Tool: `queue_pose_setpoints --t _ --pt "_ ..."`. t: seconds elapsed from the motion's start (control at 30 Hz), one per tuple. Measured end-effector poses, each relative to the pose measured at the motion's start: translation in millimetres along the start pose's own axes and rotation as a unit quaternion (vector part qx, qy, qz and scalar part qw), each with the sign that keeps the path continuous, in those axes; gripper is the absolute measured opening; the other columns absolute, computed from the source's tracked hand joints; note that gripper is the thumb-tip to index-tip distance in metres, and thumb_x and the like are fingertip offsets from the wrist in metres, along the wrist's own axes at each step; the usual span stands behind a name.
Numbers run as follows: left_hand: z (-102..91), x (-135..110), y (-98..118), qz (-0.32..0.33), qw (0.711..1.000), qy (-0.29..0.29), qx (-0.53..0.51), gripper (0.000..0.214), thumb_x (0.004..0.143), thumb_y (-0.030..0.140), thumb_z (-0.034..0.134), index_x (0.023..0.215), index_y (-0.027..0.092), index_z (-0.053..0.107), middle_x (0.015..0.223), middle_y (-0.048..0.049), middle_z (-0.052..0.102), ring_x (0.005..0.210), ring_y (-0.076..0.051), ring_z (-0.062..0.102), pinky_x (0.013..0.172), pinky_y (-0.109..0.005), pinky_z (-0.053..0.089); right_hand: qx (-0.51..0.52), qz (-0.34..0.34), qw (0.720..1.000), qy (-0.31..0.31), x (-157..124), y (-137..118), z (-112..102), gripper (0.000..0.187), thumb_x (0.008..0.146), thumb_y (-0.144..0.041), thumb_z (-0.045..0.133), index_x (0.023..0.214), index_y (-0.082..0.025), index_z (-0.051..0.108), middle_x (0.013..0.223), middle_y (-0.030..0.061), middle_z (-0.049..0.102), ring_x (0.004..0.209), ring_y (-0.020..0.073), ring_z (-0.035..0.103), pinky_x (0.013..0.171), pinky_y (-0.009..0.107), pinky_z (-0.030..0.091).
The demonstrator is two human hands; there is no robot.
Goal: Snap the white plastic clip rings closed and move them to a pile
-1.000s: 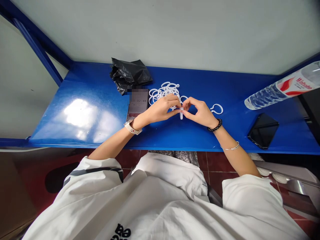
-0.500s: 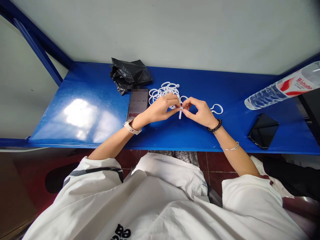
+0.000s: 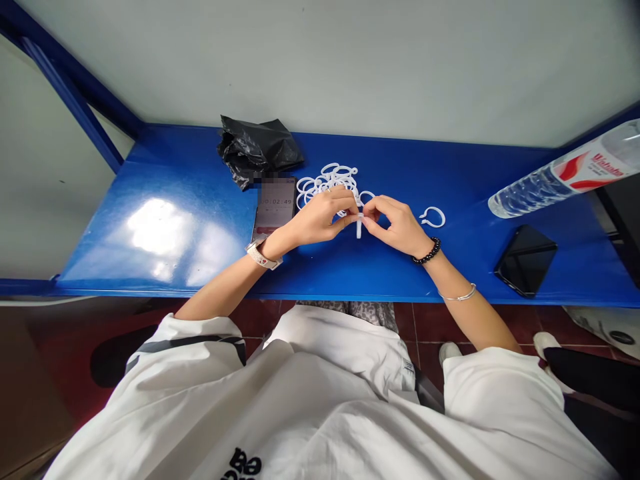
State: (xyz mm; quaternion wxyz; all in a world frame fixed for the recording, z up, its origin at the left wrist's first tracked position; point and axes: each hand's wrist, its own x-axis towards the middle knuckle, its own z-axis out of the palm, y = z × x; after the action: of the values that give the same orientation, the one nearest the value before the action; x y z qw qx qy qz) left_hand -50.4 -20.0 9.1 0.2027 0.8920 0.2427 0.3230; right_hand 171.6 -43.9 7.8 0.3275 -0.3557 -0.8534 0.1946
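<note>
Over the blue table, my left hand and my right hand meet fingertip to fingertip. Both pinch one white plastic ring, seen edge-on with its lower part hanging below the fingers; its upper part is hidden by them. Just behind my left hand lies a pile of white plastic rings with small tabs at their ends. To the right of my right hand a single white ring rests on the table, with a gap between its tabbed ends.
A phone with a running timer lies left of the pile, a crumpled black plastic bag behind it. On the right are a water bottle and a dark phone. Another person's dark-clothed leg shows at lower right.
My hands stay almost in place, still pinching the white ring, with slight finger movement. The other person's legs and shoes at lower right have shifted, exposing more floor.
</note>
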Motion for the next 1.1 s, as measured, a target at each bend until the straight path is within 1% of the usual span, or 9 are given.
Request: queue_pose_setpoints --t 0.1,0.2,0.47,0.8,1.1 --pt "0.3 0.1 0.6 0.011 1.0 -0.003 -0.009 0.025 0.101 0.032 0.051 0.082 0.019 0.063 0.082 -0.0073 0.068 0.081 -0.02 0.058 0.079 -0.036 0.05 -0.004 -0.002 1.0 -0.025 -1.4 2.2 2.0 0.015 0.098 -0.029 0.052 0.084 -0.024 0.05 0.074 0.0006 0.058 0.067 0.0185 0.055 0.064 0.031 0.044" --pt "0.2 0.5 1.8 0.007 1.0 -0.01 -0.013 0.025 0.1 0.031 0.05 0.081 0.019 0.062 0.081 -0.0068 0.068 0.08 -0.02 0.058 0.08 -0.036 0.049 -0.011 -0.002 0.999 -0.038 -2.7 3.9 3.7 0.016 0.1 -0.03 0.05 0.084 -0.024 0.05 0.074 0.0007 0.058 0.066 0.0185 0.055 0.064 0.031 0.043" --pt "-2.7 2.0 6.1 -0.015 0.999 -0.019 -0.03 0.028 0.099 0.034 0.05 0.077 0.02 0.06 0.079 -0.0067 0.069 0.08 -0.02 0.059 0.079 -0.036 0.05 -0.008 -0.007 0.999 -0.037 -2.9 2.5 3.7 0.018 0.101 -0.032 0.049 0.085 -0.025 0.051 0.072 0.0003 0.058 0.064 0.018 0.054 0.063 0.03 0.042" --pt "-3.2 1.8 7.9 -0.012 0.999 -0.012 -0.049 0.029 0.099 0.035 0.052 0.075 0.02 0.06 0.077 -0.0054 0.067 0.076 -0.019 0.058 0.08 -0.035 0.05 -0.001 -0.014 0.999 -0.032 -2.7 1.3 4.8 0.018 0.099 -0.03 0.049 0.082 -0.024 0.051 0.07 -0.0001 0.058 0.062 0.017 0.053 0.061 0.03 0.042" --pt "-3.9 2.1 9.1 -0.029 0.998 -0.022 -0.057 0.032 0.099 0.038 0.052 0.074 0.02 0.061 0.077 -0.0058 0.068 0.078 -0.019 0.059 0.079 -0.035 0.05 0.017 -0.004 0.999 -0.034 -2.5 0.5 4.9 0.02 0.099 -0.032 0.049 0.081 -0.024 0.051 0.068 -0.0008 0.057 0.061 0.0169 0.053 0.061 0.03 0.042"
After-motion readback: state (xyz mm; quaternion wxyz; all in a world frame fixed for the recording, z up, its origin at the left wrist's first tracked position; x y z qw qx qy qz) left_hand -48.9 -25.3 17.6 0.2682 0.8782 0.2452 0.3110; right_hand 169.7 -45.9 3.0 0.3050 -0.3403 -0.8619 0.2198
